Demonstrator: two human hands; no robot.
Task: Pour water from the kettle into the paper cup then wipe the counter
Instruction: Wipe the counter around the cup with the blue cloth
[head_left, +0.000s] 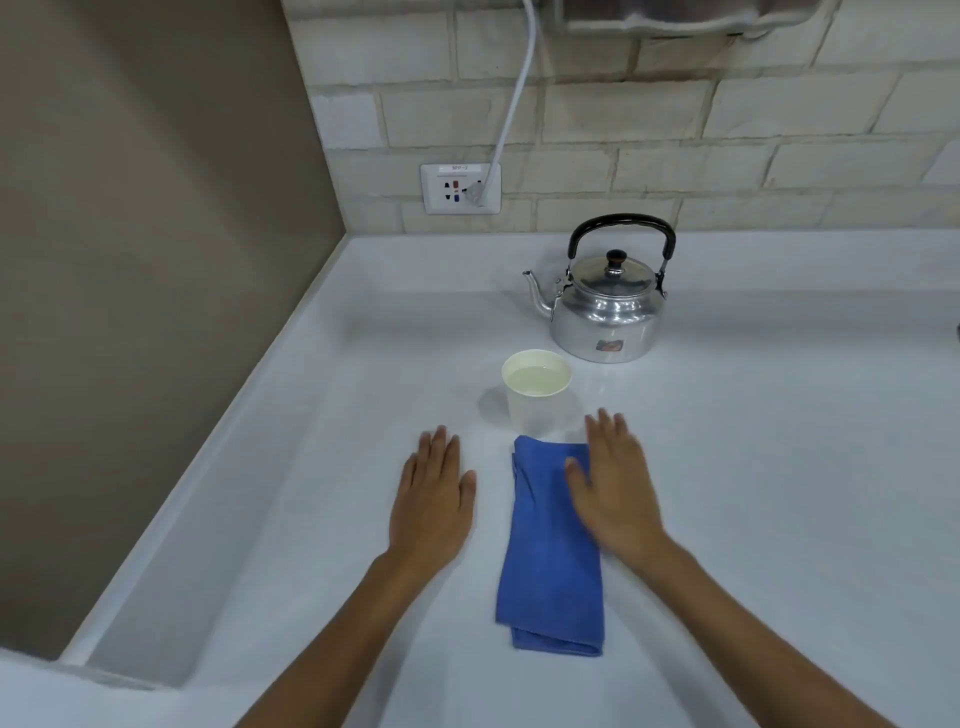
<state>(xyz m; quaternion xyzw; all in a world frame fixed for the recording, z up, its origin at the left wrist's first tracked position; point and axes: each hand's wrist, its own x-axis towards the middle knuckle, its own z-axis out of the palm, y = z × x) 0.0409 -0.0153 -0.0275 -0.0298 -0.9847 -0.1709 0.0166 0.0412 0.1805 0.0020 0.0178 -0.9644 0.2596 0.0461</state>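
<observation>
A metal kettle (605, 306) with a black handle stands upright on the white counter (322, 395), spout pointing left. Just in front of it a white paper cup (537, 397) holds water. A folded blue cloth (550, 551) lies flat on the counter right below the cup. My right hand (613, 488) is open, fingers spread, with its palm over the cloth's upper right edge; it looks slightly blurred. To the left of the cloth, my left hand (434, 501) rests flat and open on the bare counter, holding nothing.
A brown wall (145, 260) borders the counter on the left. Behind is a tiled wall with a power socket (460, 188) and a white cable (514, 104) plugged into it. White counter surface stretches to the right of the kettle.
</observation>
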